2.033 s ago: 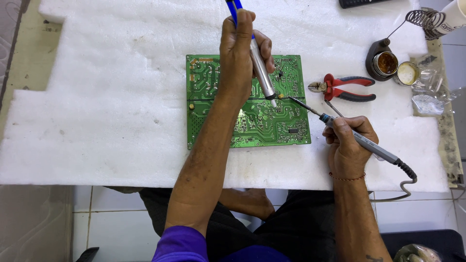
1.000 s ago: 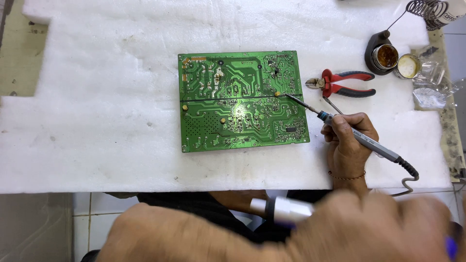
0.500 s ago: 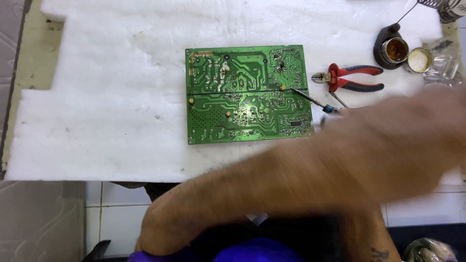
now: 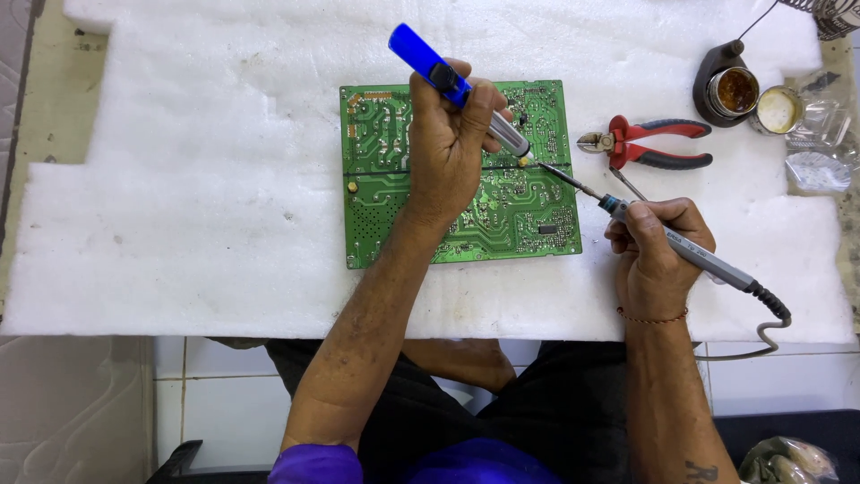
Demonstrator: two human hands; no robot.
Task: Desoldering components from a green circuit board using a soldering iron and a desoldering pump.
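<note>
A green circuit board point(image 4: 385, 170) lies solder side up on a white foam sheet point(image 4: 197, 179). My left hand point(image 4: 452, 143) rests over the board and grips a blue and silver desoldering pump point(image 4: 448, 76), its nozzle down on the board's upper right area. My right hand point(image 4: 658, 251) sits just right of the board and holds a grey soldering iron point(image 4: 690, 255) like a pen. The iron's thin tip reaches left and meets the board beside the pump's nozzle.
Red-handled cutting pliers point(image 4: 649, 143) lie right of the board. Behind them stand a dark round tin point(image 4: 727, 88), a small open pot point(image 4: 778, 109) and clear plastic bags point(image 4: 820, 148). The iron's cord point(image 4: 770, 332) hangs off the foam's front edge.
My left arm pulled back towards me off the board, swept across the view, then returned with the pump's nozzle on the board. The right hand and iron stayed nearly still.
</note>
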